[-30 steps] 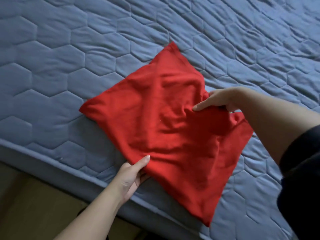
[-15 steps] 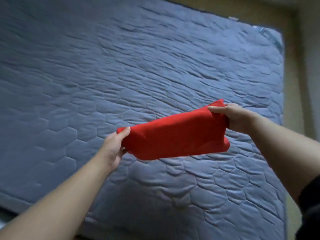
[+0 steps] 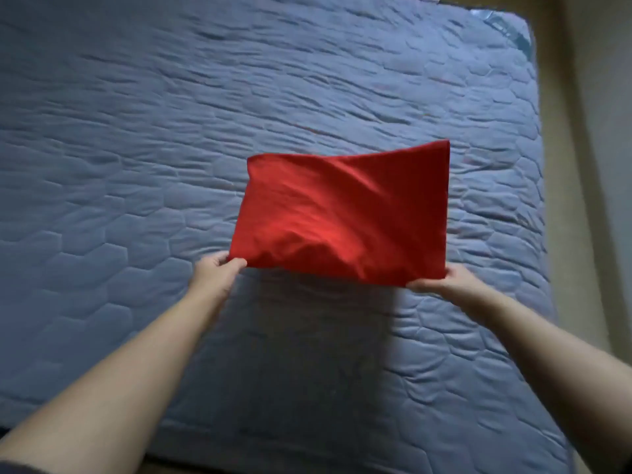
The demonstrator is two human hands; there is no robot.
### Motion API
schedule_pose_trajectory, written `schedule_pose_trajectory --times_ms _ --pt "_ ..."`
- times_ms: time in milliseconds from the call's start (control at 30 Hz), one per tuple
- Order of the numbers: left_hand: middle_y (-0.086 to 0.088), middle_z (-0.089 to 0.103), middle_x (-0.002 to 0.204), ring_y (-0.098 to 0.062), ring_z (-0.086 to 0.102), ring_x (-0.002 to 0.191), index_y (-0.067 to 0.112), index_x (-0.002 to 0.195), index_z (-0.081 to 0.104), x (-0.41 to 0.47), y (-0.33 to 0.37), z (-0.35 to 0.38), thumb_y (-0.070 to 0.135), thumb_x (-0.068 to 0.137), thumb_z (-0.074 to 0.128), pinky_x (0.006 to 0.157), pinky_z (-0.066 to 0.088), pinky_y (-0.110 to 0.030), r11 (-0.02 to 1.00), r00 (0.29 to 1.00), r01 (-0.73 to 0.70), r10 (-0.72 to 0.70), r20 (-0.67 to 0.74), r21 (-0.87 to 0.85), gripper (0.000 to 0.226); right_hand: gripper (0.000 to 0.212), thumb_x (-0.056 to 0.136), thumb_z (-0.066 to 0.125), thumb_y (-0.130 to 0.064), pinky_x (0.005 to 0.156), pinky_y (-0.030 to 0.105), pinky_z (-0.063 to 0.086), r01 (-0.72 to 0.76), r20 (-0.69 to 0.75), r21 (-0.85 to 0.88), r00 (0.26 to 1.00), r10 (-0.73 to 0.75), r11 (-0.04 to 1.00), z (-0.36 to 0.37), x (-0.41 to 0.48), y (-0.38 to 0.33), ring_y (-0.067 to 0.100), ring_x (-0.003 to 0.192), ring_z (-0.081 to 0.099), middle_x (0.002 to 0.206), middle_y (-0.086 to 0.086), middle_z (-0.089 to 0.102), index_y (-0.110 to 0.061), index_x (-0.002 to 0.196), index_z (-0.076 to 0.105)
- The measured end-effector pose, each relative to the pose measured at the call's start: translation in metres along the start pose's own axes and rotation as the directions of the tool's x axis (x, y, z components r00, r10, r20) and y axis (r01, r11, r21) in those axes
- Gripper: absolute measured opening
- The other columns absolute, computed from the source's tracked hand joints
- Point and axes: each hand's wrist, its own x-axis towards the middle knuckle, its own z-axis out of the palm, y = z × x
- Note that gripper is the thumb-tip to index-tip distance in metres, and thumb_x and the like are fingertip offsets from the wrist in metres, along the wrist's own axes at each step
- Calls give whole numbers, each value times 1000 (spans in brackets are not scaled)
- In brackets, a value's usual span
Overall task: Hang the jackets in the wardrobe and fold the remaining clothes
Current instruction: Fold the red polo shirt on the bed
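The view holds 1 red cloth [image 3: 342, 213], 1 blue mattress [image 3: 136, 165], and 2 hands: 1 left hand [image 3: 213, 273] and 1 right hand [image 3: 444, 282].

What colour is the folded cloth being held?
Red cloth, plain, no pattern; head view.

One wide-angle camera worn on the head looks forward and steeply down across the blue mattress [image 3: 136, 165] toward its far edge. It sits close: both forearms enter from the bottom, the left hand [image 3: 213, 271] and right hand [image 3: 441, 282] hold the red cloth [image 3: 342, 213] at mid-frame, and floor [image 3: 561, 131] runs down the right side.
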Motion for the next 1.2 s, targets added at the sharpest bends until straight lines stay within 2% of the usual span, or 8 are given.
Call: schedule_pose_trajectory --times_ms 167,333,467,667,767,833,967,1200 --pt "-15 59 119 -26 52 100 11 125 57 -24 -140 16 11 91 59 77 46 -33 879 900 399 -430 71 262 35 20 82 73 -8 59 7 43 -312 198 -412 887 418 856 58 -32 151 11 79 57 96 12 67 -2 101 71" --pt "-22 64 115 -34 59 108 -1 114 61 2 -124 17 12 84 66 95 44 -39 903 988 149 -122 -93 402 33 35 81 74 -12 77 28 47 -288 -80 -284 958 277 915 54 -10 150 21 87 61 103 14 67 -3 113 62" --pt "-18 62 115 -32 59 104 3 115 56 34 -78 41 16 83 68 95 46 -42 899 986 -150 167 -5 411 37 42 83 71 -16 88 26 41 -44 -298 -326 953 -58 944 55 36 107 24 108 58 122 16 60 -4 121 57" --pt "-9 63 118 -27 59 109 11 121 52 80 -46 78 32 82 71 95 44 -37 908 971 -211 237 -27 361 48 76 82 66 -50 109 46 32 7 -155 -712 974 -166 702 74 100 83 24 136 37 146 4 41 -24 146 32" --pt "-1 64 96 -22 59 89 14 101 58 89 -43 84 38 81 72 77 43 -31 872 944 -284 328 -44 400 34 55 80 65 -55 99 43 34 -27 -144 -834 975 -170 550 72 115 82 27 123 47 126 6 55 -22 122 52" --pt "0 61 86 -21 55 79 15 94 58 90 -45 83 35 84 69 69 37 -30 829 905 -381 424 -16 410 25 26 82 67 -41 83 37 37 49 -114 -793 967 -228 607 67 116 83 29 103 55 101 6 61 -19 88 55" --pt "-2 63 91 -18 56 81 11 102 59 93 -36 76 29 91 62 72 40 -29 811 827 -531 560 -61 248 22 30 83 66 -17 60 29 23 173 -254 -485 910 -327 857 42 110 75 22 69 49 62 -8 47 -23 65 43" --pt "-18 59 117 -33 53 109 5 114 53 133 -39 108 41 90 59 90 38 -36 854 922 -316 379 -77 414 43 18 86 65 -29 83 37 46 -118 -424 -527 895 -140 842 33 134 82 31 103 59 105 11 65 -18 99 60"
